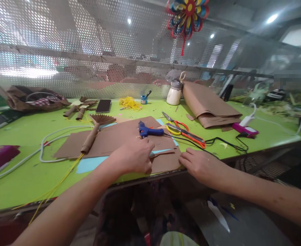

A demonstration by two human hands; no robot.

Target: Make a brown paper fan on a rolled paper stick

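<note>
My left hand [133, 155] rests over the brown paper sheets, fingers curled and closed. A narrow brown paper strip [164, 152] runs out from beneath its fingers to the right. My right hand [200, 166] is at the table's front edge, its fingers bent together at the right edge of a brown paper sheet [164, 164]; its fingertips are partly hidden. Just beyond my left hand lies a blue hot glue gun [150, 131]. To the left, a rolled paper tube with a pleated fan top [91, 138] lies on the sheets, with yellow strings [63, 179] trailing off it. Light blue paper [91, 164] shows underneath.
Scissors [174, 124] and an orange utility knife [194, 137] lie right of the glue gun. Its black cord [229, 141] runs right, near a purple power strip [246, 130]. Behind stand a white bottle [174, 94] and folded brown paper [212, 104]. A phone [103, 106] lies at the back.
</note>
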